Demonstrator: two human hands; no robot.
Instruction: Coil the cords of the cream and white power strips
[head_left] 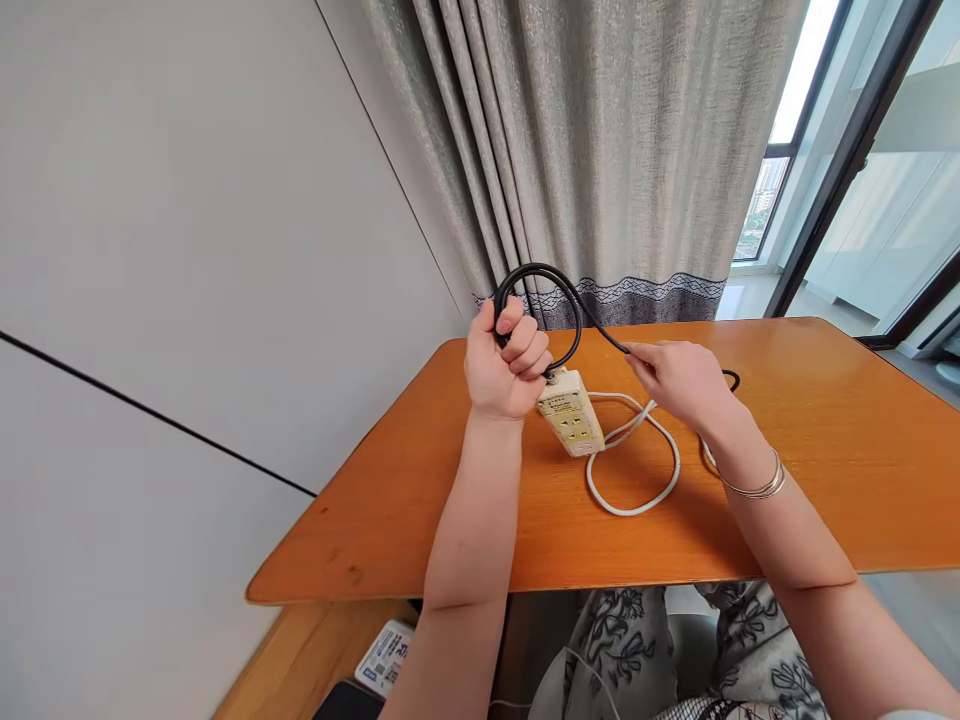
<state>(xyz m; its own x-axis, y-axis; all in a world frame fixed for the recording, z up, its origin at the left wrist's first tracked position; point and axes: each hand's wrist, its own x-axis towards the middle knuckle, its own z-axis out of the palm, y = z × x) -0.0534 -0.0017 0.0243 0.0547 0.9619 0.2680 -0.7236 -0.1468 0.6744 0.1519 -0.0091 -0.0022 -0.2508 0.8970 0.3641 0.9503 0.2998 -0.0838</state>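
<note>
My left hand (514, 350) is closed in a fist around a black cable (568, 290), which forms a loop above the fist. A stretch of that cable runs right to my right hand (679, 378), whose fingers pinch it. Just right of and below my left fist is a yellowed white power strip (571, 415), tilted, with its sockets facing me. A white cord (667, 485) lies looped on the wooden table (420, 500) beside the strip, partly under my right hand. A short dark piece of cable shows past my right wrist.
A grey curtain (622, 150) hangs behind the table, with a white panelled wall (187, 250) on the left. Glass doors with a dark frame (855, 150) stand at the right. Below the table's front edge are a white printed box (384, 655) and patterned clothing on my legs.
</note>
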